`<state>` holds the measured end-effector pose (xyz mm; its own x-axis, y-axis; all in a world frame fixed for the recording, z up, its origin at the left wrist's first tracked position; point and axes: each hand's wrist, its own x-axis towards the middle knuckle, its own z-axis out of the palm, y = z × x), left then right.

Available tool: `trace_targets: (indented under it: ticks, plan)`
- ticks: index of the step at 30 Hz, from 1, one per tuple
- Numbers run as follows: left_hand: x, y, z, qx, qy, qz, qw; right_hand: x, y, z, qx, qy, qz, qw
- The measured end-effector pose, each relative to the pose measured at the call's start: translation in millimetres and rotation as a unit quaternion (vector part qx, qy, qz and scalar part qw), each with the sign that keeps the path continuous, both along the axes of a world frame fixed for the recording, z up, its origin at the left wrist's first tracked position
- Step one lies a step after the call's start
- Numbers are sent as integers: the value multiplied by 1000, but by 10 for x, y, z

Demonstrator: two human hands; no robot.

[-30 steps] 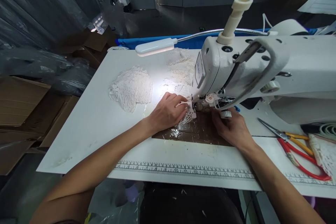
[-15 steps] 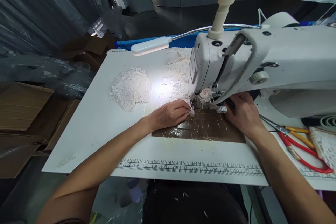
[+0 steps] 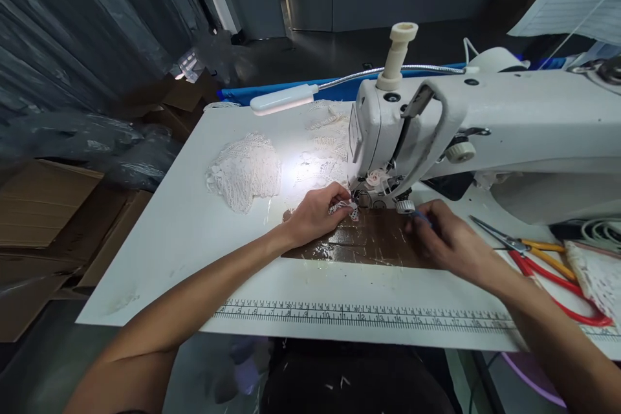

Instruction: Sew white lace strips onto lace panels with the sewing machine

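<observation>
My left hand [image 3: 317,213] pinches a small piece of white lace [image 3: 339,206] just left of the presser foot of the white sewing machine [image 3: 376,123]. The lace's end lies by the needle area. To the right of the foot, my right hand [image 3: 449,236] has its fingers closed around a small blue object [image 3: 421,216], mostly hidden in the grip, so its kind does not show. Beneath both hands lies a shiny brown sheet [image 3: 373,242] with thread bits on it.
A heap of white lace [image 3: 246,171] lies on the white table [image 3: 184,252] at left; more lace pieces [image 3: 327,136] lie behind the needle. Red-handled scissors [image 3: 557,284] and a yellow-handled tool [image 3: 553,257] lie at right. A lamp [image 3: 284,99] overhangs the table. A ruler strip [image 3: 349,314] runs along the front edge.
My right hand has come out from beside the machine head toward me, with the blue object now showing in it. My left hand has lifted its fingers slightly and shows more lace. The view has shifted.
</observation>
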<state>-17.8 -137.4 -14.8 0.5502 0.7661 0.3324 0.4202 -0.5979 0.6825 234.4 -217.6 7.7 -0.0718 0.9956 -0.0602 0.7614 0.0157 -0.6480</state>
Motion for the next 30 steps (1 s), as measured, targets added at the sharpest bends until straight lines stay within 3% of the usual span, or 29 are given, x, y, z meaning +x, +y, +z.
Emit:
trace_targets:
  ticks: [4, 10, 14, 24, 30]
  plan:
    - [-1, 52, 20, -151, -40, -8, 988, -177, -19, -72, 34, -65, 69, 995]
    - [-25, 138, 42, -282, -87, -33, 955, -489, 252, -183, 97, -234, 34, 967]
    - [-18, 136, 75, -308, -85, -27, 947, -578, 298, -196, 123, -230, 35, 965]
    - [-2, 125, 113, -322, -74, -9, 944, -667, 382, -220, 78, -197, 13, 977]
    - [35, 107, 37, -312, -92, 15, 946, -705, 402, -251, 102, -194, -2, 976]
